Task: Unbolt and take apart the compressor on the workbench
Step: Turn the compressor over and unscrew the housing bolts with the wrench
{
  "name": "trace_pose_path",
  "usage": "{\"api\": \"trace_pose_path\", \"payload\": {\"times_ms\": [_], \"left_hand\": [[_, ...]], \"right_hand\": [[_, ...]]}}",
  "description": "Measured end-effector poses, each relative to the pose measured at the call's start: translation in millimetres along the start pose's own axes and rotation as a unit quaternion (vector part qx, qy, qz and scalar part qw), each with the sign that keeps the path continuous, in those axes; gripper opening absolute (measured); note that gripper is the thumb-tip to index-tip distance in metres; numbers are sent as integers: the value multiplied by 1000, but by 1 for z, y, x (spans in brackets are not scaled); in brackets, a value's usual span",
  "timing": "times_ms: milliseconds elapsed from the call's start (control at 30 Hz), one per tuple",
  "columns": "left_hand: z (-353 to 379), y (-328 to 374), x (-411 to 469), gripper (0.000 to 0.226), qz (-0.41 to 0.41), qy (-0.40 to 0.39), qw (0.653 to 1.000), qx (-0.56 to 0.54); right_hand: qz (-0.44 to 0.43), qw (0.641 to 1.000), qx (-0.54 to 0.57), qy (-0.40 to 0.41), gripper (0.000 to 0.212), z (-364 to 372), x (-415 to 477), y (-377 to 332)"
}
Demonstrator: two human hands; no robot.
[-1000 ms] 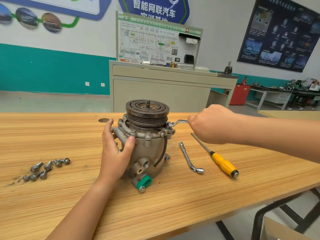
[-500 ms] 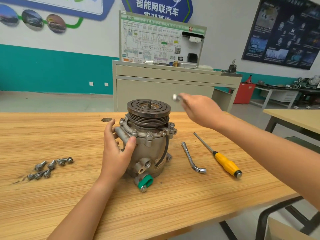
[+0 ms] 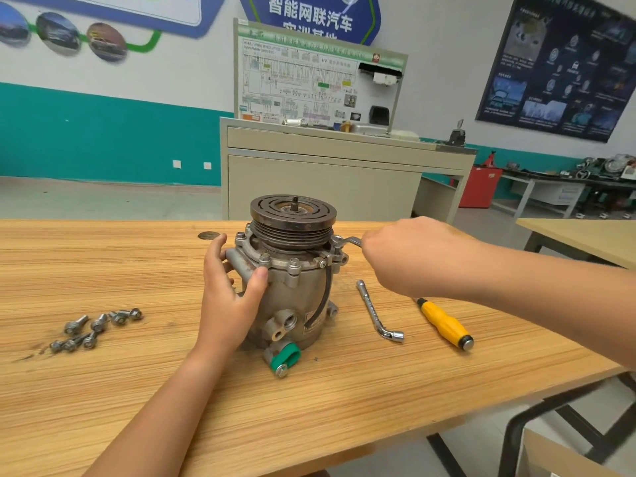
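A grey compressor [image 3: 296, 297] stands upright on the wooden workbench [image 3: 309, 407], its dark grooved pulley [image 3: 292, 218] on top. My left hand [image 3: 227, 287] grips the left side of the housing, thumb across its front and fingers behind. My right hand [image 3: 409, 256] holds the handle of a small silver wrench [image 3: 346, 242]. The wrench head sits on a bolt at the right side of the compressor's flange. Several bolt heads show along the flange's front rim.
Several loose bolts [image 3: 93, 328] lie on the bench to the left. An L-shaped socket wrench [image 3: 377, 311] and a yellow-handled screwdriver [image 3: 444, 323] lie to the right of the compressor. A beige cabinet [image 3: 327, 173] stands behind the bench, another table [image 3: 585, 235] to the right.
My right hand lifted the wrench off the flange and up beside the pulley, then brought it back down onto the right-side bolt. My left hand kept its hold on the housing.
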State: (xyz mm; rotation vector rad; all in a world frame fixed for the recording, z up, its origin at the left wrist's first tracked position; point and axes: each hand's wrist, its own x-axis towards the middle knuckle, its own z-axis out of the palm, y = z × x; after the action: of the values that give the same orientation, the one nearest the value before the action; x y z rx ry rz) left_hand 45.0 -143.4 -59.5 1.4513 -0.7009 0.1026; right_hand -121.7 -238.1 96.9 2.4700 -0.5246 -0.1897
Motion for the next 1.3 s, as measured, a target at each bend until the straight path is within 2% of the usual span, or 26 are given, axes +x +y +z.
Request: {"api": "trace_pose_path", "payload": {"times_ms": [133,300,400,500,600,733,800,867,967,1033,1133,1233,1300], "left_hand": [[0,-1,1,85,-2,-1,1000,-5],[0,-2,0,85,-1,0,1000,-6],[1,-1,1,86,6,2,1000,-3],[1,0,1,87,9,3,1000,-1],[1,1,0,87,10,5,1000,-3],[2,0,0,86,9,2,1000,0],[2,0,0,85,5,2,1000,0],[1,0,1,85,6,0,1000,3],[0,0,0,82,6,-3,1000,4],[-1,0,-1,81,7,-3,1000,4],[-1,1,0,85,10,-2,1000,4],[0,2,0,85,10,-1,1000,3],[1,1,0,84,11,1,1000,3]], "right_hand": [[-7,999,-31,-6,22,2,5,2],[-4,1000,-28,-14,22,9,9,4],[-20,998,-60,-1,17,12,17,7],[-51,994,-91,29,2,20,27,23],[-84,988,-119,57,16,29,38,39],[-87,980,-157,83,20,43,63,46],[-81,984,-123,100,20,47,79,46],[-97,979,-85,158,23,52,95,43],[-139,929,-37,340,29,60,111,37],[-146,908,10,392,29,66,113,35],[-86,928,102,347,25,75,102,33],[50,905,217,363,29,73,76,39],[87,910,216,344,27,70,58,43]]}}
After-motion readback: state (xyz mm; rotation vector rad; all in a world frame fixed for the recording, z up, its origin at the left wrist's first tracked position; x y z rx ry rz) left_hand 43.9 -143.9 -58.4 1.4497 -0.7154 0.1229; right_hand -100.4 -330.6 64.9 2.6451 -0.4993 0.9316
